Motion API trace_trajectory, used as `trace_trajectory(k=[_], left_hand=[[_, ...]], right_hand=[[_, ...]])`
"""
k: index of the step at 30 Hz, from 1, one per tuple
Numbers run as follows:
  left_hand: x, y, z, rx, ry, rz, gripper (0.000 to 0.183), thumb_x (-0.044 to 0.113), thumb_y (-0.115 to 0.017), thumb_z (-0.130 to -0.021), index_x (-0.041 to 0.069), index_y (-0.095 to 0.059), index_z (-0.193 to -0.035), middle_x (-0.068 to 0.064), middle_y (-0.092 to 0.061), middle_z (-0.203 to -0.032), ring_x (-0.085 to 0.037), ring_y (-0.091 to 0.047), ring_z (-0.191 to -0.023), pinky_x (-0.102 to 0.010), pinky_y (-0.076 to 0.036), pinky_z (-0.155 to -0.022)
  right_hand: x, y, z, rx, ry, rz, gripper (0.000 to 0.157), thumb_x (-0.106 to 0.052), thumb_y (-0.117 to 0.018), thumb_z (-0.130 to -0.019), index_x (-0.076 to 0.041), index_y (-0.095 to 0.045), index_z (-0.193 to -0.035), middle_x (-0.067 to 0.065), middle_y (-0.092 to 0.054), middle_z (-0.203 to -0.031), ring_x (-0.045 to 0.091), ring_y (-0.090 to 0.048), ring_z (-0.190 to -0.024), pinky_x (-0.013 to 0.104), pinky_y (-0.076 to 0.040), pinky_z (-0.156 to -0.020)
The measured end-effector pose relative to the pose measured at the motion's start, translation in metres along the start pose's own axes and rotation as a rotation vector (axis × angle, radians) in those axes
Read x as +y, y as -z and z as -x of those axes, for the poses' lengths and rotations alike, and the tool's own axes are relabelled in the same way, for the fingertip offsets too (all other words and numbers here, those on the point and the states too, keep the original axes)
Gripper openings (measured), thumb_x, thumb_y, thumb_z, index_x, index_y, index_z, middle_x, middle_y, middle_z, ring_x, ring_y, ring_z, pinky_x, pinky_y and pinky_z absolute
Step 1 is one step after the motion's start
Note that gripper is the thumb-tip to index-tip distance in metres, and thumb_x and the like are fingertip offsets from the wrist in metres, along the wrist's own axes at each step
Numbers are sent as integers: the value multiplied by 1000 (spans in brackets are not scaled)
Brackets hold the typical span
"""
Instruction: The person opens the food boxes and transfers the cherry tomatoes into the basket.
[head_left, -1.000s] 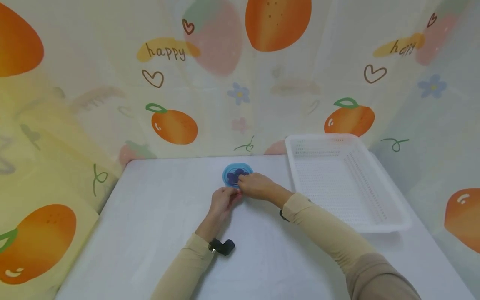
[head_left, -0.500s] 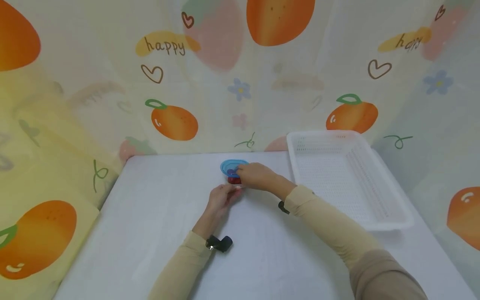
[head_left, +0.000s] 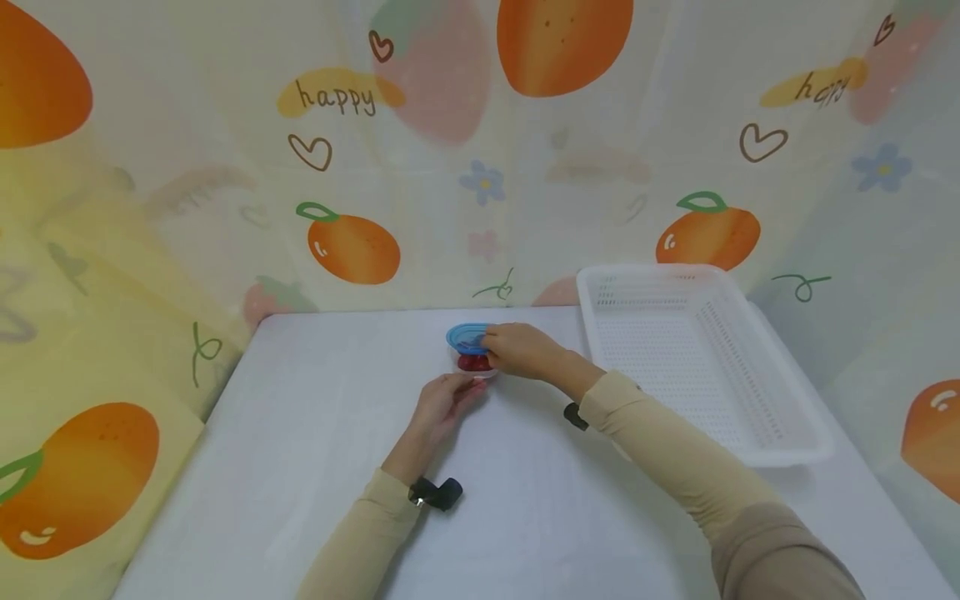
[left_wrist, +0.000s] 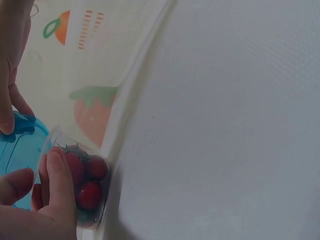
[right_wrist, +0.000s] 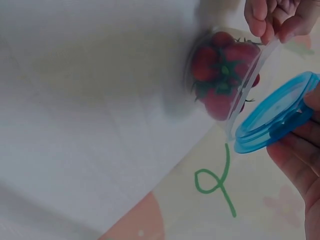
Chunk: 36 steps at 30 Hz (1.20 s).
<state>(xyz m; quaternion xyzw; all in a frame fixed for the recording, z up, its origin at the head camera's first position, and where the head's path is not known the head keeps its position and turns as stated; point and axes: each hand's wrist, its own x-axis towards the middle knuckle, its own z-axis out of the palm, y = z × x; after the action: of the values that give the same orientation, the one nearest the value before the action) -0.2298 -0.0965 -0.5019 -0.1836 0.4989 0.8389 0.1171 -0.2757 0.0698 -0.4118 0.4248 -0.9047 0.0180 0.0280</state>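
A small clear plastic container of red cherry tomatoes with green stems stands on the white table. My left hand pinches its near rim, thumb and fingers at the edge in both wrist views. With my right hand I grip a blue translucent lid by its right side. The lid is tilted up over the container's far side, and the red tomatoes show below it in the head view. In the right wrist view the lid has its lower edge close to the container's rim.
A large white perforated basket stands on the right of the table. Behind the table hangs a fruit-patterned cloth. A black wrist camera sits on the left wrist.
The blue lid, which covered the container with the fruit showing dark through it, has lifted and tilted up in my right hand. The red tomatoes now show beneath. My left hand stays at the rim.
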Motion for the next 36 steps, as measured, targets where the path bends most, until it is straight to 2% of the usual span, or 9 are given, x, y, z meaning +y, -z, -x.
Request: trace_trajectory(k=[10, 17, 27, 32, 36], left_hand=[[2, 4, 0, -5, 22, -16, 18, 10, -57, -97, -2, -56, -110, -8, -74, -92, -17, -73, -87, -26, -58, -85], [2, 3, 1, 7, 20, -38, 18, 12, -57, -97, -1, -57, -110, -8, -74, -93, -17, -73, -89, -27, -57, -88], [1, 5, 1, 1, 16, -54, 20, 13, -56, -98, -2, -57, -112, -8, -72, -95, -19, -72, -94, -30, -56, -93], [1, 4, 1, 7, 29, -61, 22, 14, -56, -98, -1, -57, -114, -8, -72, -97, -17, -72, -93, -26, -58, -89], [2, 3, 1, 8, 24, -56, 21, 13, -57, -97, -1, -57, -113, -8, -72, -95, -16, -72, -91, -26, -58, -87]], right_hand=[[-2, 3, 1, 26, 6, 3, 12, -15, -63, -93, -6, -69, -97, 3, -62, -85, 14, -52, -74, 24, -53, -72], [-2, 3, 1, 38, 7, 7, 14, -16, -63, -93, -7, -70, -101, 2, -63, -88, 14, -54, -76, 22, -54, -74], [4, 5, 1, 166, 35, 36, 11, -14, -64, -92, -8, -72, -96, 1, -62, -83, 13, -53, -71, 20, -53, -67], [7, 10, 2, 188, 38, 13, 11, -13, -64, -92, -7, -72, -98, 3, -64, -85, 14, -55, -72, 21, -54, -70], [9, 20, 3, 174, 17, -38, 14, -14, -65, -92, -6, -72, -101, 5, -66, -87, 16, -58, -75, 22, -57, -73]])
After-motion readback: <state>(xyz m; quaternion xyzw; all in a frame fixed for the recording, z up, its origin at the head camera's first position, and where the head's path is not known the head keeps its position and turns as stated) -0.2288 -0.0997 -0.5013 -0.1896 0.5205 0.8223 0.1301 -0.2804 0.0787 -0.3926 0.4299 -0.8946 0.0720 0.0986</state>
